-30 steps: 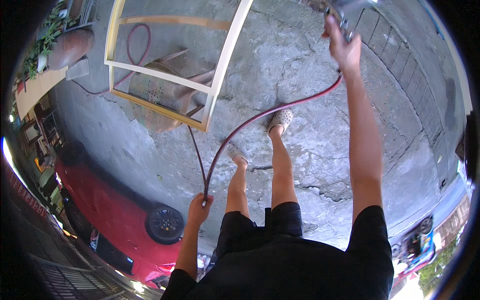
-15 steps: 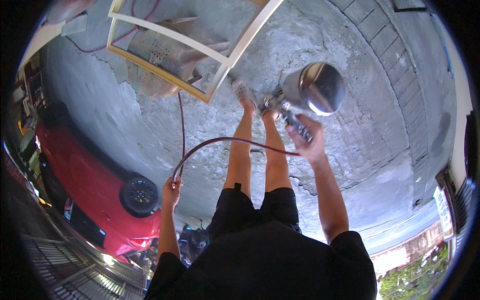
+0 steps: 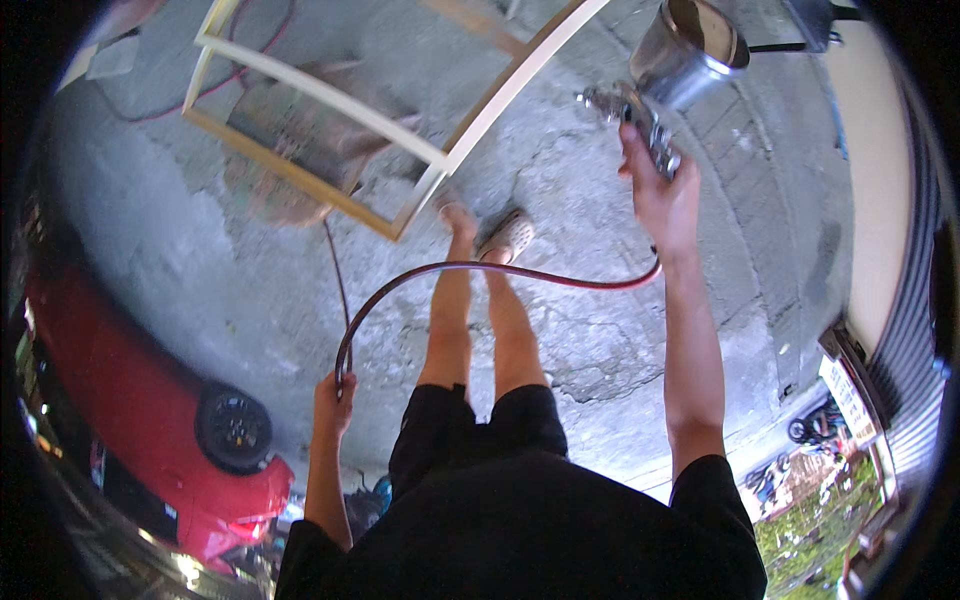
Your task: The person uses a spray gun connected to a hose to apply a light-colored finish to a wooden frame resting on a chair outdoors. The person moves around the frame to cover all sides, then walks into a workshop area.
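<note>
Cracked grey concrete floor (image 3: 600, 330) outdoors, red car (image 3: 130, 400) left of it, wooden frame (image 3: 400, 150) cut off up top, right hand (image 3: 662, 195) grip wrapped round the spray gun (image 3: 665, 75), left hand (image 3: 335, 400) grip closed on the red hose (image 3: 480, 268).

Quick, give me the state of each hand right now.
Left hand: closed around the red hose.
Right hand: closed on the spray gun grip.

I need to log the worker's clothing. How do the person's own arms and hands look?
Both forearms are bare, with no gloves, watch or rings visible on the left hand or the right hand. Short black sleeves of a black shirt end above the elbows.
</note>
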`<state>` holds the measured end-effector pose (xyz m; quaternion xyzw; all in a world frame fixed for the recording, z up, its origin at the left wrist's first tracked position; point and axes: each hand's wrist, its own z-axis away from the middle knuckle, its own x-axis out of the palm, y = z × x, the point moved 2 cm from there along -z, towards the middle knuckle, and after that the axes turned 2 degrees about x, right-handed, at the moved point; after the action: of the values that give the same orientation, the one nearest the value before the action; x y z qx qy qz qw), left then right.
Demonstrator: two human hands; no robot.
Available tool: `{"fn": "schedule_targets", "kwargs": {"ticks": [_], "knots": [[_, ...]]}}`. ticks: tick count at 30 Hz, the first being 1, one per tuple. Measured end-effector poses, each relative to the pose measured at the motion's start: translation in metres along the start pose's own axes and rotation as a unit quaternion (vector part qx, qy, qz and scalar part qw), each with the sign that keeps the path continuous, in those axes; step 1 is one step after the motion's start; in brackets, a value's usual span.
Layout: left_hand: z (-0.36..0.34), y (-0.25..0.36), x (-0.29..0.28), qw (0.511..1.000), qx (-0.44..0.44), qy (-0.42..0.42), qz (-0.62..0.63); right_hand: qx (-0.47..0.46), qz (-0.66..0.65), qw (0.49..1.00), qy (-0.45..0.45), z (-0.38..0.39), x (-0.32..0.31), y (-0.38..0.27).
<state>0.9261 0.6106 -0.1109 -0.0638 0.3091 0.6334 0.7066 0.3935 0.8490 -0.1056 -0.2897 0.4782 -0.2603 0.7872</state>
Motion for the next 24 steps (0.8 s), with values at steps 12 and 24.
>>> {"fn": "schedule_targets", "kwargs": {"ticks": [12, 24], "knots": [[-0.016, 0.097, -0.026, 0.985, 0.118, -0.116, -0.042, -0.136, 0.038, 0.937, 0.320, -0.184, -0.088, -0.033], [-0.016, -0.060, -0.056, 1.000, -0.011, -0.006, 0.007, 0.040, 0.058, 0.997, -0.023, 0.031, 0.014, -0.032]]}}
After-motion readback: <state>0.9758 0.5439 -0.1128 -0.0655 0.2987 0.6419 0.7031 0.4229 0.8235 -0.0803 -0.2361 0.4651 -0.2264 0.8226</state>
